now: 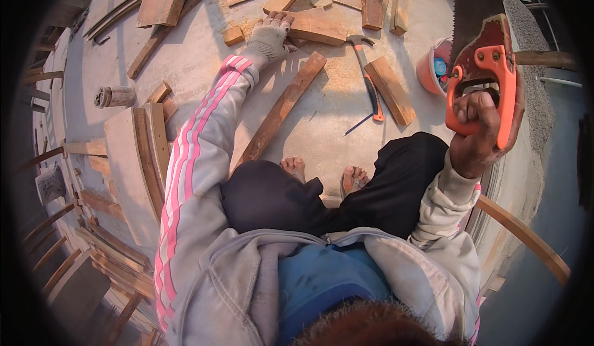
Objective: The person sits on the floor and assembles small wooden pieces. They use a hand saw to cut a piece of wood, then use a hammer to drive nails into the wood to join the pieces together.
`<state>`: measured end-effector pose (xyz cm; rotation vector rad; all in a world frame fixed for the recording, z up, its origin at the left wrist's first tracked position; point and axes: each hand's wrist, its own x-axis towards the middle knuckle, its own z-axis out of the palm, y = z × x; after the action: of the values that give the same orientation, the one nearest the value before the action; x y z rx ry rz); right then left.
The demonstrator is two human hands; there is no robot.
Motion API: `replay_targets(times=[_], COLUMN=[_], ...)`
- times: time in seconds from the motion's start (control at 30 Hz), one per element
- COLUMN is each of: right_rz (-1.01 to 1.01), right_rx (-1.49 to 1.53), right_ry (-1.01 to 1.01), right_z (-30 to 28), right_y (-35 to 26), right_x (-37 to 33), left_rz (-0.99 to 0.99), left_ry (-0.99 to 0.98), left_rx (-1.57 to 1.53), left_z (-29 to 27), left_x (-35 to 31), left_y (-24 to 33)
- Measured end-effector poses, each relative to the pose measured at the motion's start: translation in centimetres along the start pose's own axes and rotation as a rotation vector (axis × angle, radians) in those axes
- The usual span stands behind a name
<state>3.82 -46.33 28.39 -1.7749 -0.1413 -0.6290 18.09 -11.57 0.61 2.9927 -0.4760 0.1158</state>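
Orange-handled saw (482, 55) clenched in right hand (475, 116); gloved left hand (270, 35) rests on wood block (315, 27), grip unclear.

Orange-handled saw (489, 67) — blade up, wood offcut (315, 27) on floor

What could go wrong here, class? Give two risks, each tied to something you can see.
The right hand holds the handsaw raised, teeth exposed, near the body: a slip might cut. The bare feet are close to the hammer and wood offcuts: stubbing or splinters seem possible.
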Motion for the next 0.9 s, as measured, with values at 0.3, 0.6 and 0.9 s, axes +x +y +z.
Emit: replay_targets(times=[0.3, 0.6, 0.9], right_rz=[0.036, 0.121, -0.098], right_rx=[0.048, 0.093, 0.009], right_ry=[-0.025, -0.154, -0.692], right_z=[0.2, -0.9, 2.7], right_y=[-2.1, -2.5, 4.0], right_x=[-1.4, -1.3, 1.8], left_rz=[-0.100, -0.566, -0.684], left_ry=[-0.310, -0.098, -0.009], left_rx=[0.035, -0.881, -0.240], left_z=[3.5, -1.4, -1.6], left_x=[6.7, -11.9, -21.8], left_y=[-0.4, -4.4, -5.9])
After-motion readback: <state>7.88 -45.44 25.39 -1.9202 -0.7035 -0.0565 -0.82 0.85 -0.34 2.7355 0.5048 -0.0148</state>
